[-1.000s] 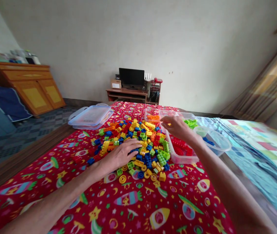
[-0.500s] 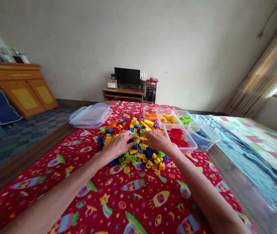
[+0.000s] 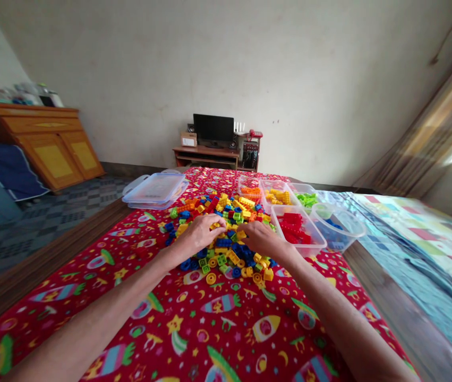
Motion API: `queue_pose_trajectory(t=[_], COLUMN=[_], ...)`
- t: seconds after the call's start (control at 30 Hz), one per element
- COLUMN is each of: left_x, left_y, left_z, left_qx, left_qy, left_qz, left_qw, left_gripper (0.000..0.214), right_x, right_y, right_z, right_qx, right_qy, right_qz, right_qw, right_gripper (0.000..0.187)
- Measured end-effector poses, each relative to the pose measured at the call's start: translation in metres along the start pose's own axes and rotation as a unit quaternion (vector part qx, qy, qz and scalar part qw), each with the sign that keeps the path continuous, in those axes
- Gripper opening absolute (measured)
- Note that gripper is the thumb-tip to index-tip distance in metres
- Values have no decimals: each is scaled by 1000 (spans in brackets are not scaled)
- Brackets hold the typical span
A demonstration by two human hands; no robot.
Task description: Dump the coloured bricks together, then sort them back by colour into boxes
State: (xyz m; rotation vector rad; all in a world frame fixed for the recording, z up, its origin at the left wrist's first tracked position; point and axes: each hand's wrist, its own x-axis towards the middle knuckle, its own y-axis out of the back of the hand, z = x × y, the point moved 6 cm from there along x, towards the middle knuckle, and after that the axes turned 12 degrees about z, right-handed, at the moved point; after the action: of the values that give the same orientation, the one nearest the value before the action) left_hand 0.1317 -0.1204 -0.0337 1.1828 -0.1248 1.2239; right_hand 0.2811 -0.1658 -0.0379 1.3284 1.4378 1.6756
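My left hand (image 3: 198,235) and right hand (image 3: 263,239) curve down, touching the pile of toy bricks (image 3: 229,260) between them; I cannot tell if they pinch any. The pile sits on a red rocket blanket (image 3: 194,329). Clear tubs (image 3: 316,245) of bricks sit at one o'clock, and a clear lid (image 3: 156,188) at eleven.
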Motion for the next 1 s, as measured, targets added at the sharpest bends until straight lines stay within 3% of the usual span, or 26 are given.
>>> queue_pose_trajectory(t=[0.1,0.2,0.27,0.37,0.4,0.47,0.57,0.73,0.87,1.0], left_x=[0,1,2,1,0,-3,-7,-5,1,-4], left_y=[0,5,10,14,14,11,5,8,24,30], left_z=[-6,-1,7,19,22,27,35,47,30,8], left_qx=[-51,-99,-89,-60,-53,-27,50,171,229,232], left_qy=[77,122,121,88,75,45,-5,-73,-9,47], left_qz=[11,52,79,92,88,81,68,6,-86,-193], left_qw=[996,986,986,990,992,995,996,983,970,952], left_gripper=[16,33,41,43,44,45,47,46,34,36], right_x=[5,11,13,13,13,13,13,16,19,18], right_y=[13,22,16,0,-4,-10,-11,0,6,11], right_z=[-2,-3,-5,-13,-15,-17,-17,-4,26,57], right_qx=[57,230,414,633,669,698,680,562,465,370], right_qy=[-14,-89,-169,-235,-241,-239,-217,-188,-204,-200], right_qz=[46,77,48,-4,-8,-2,24,70,103,96], right_qw=[997,966,893,738,703,675,700,802,856,902], right_gripper=[29,28,28,30,31,36,35,24,28,25])
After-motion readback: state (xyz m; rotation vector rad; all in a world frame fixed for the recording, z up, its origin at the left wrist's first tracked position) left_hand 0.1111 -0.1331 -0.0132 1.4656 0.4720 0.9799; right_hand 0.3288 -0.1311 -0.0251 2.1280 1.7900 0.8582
